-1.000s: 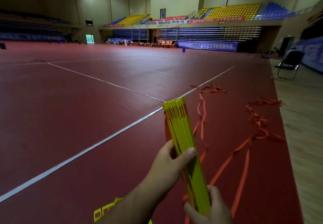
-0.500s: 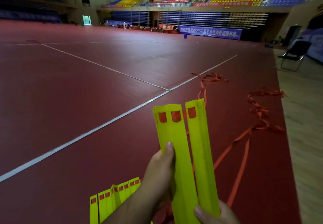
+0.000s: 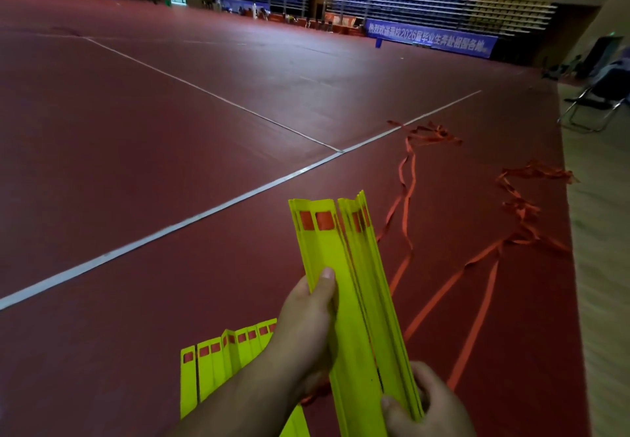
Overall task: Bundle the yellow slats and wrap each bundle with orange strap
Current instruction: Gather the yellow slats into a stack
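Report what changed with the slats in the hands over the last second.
The held slats were turned from edge-on to face-up and split into two stacks; the right stack now tilts edge-on beside the left. The left hand and right hand kept their grip. The orange strap on the floor lay unmoved.

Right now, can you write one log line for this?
left hand: holds slats | right hand: holds slats | strap: on floor

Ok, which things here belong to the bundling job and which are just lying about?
Job: held slats, in left hand and right hand; slats on floor; orange straps.
Lying about: folding chair; blue banner.
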Demonstrator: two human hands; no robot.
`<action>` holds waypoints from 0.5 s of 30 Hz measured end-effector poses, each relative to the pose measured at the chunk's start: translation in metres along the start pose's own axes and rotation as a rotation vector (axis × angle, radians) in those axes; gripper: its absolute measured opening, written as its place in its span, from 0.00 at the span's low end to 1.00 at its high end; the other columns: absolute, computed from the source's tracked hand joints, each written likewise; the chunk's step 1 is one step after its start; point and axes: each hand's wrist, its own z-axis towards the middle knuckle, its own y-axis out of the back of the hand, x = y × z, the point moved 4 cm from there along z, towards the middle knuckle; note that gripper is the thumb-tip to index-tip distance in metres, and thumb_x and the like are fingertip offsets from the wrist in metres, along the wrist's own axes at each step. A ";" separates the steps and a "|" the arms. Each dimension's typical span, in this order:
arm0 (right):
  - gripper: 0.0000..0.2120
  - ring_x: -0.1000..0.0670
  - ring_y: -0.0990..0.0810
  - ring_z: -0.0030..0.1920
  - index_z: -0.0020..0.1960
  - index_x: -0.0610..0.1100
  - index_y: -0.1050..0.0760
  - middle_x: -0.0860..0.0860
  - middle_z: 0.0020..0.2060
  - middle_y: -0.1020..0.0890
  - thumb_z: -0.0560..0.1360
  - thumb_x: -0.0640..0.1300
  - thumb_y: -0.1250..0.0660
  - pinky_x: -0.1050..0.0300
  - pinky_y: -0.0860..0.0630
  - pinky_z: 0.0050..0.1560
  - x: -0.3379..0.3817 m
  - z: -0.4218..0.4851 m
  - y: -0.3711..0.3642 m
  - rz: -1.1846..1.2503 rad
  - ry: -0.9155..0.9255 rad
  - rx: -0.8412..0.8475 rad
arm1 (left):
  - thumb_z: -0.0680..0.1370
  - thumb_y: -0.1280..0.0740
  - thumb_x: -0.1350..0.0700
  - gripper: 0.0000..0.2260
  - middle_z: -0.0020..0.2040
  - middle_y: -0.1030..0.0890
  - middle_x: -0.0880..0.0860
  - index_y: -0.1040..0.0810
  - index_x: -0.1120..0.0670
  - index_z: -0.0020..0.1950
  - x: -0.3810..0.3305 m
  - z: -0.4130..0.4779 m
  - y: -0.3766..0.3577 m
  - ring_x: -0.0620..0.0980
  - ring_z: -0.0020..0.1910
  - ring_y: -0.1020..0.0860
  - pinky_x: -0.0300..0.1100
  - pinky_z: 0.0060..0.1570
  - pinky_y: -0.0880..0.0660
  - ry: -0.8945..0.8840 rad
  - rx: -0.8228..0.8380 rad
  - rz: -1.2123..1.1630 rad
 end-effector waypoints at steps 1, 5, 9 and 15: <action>0.11 0.55 0.18 0.28 0.47 0.47 0.20 0.51 0.29 0.16 0.69 0.34 0.27 0.67 0.25 0.32 0.000 0.000 0.001 0.040 0.008 0.001 | 0.84 0.39 0.49 0.11 0.45 0.13 0.52 0.20 0.52 0.54 -0.002 0.002 0.003 0.51 0.45 0.14 0.51 0.47 0.18 -0.015 0.006 0.019; 0.17 0.37 0.17 0.32 0.53 0.38 0.21 0.35 0.35 0.17 0.66 0.43 0.28 0.53 0.22 0.34 0.004 0.001 0.002 0.320 0.026 0.063 | 0.84 0.40 0.49 0.11 0.46 0.14 0.45 0.20 0.49 0.54 -0.003 0.007 0.016 0.38 0.42 0.16 0.34 0.39 0.23 -0.073 -0.004 0.143; 0.46 0.29 0.20 0.37 0.57 0.34 0.22 0.26 0.40 0.20 0.48 0.62 0.19 0.46 0.22 0.38 0.003 -0.003 -0.007 0.500 -0.005 0.259 | 0.82 0.42 0.42 0.13 0.44 0.18 0.41 0.23 0.47 0.56 0.003 0.005 0.011 0.33 0.38 0.20 0.29 0.38 0.25 -0.032 0.054 0.107; 0.31 0.33 0.20 0.38 0.59 0.46 0.19 0.29 0.42 0.19 0.58 0.57 0.29 0.47 0.23 0.40 0.007 -0.009 -0.022 0.525 0.009 0.290 | 0.74 0.33 0.38 0.24 0.37 0.20 0.50 0.23 0.56 0.58 0.015 0.001 -0.007 0.48 0.35 0.22 0.43 0.35 0.24 0.048 0.173 -0.010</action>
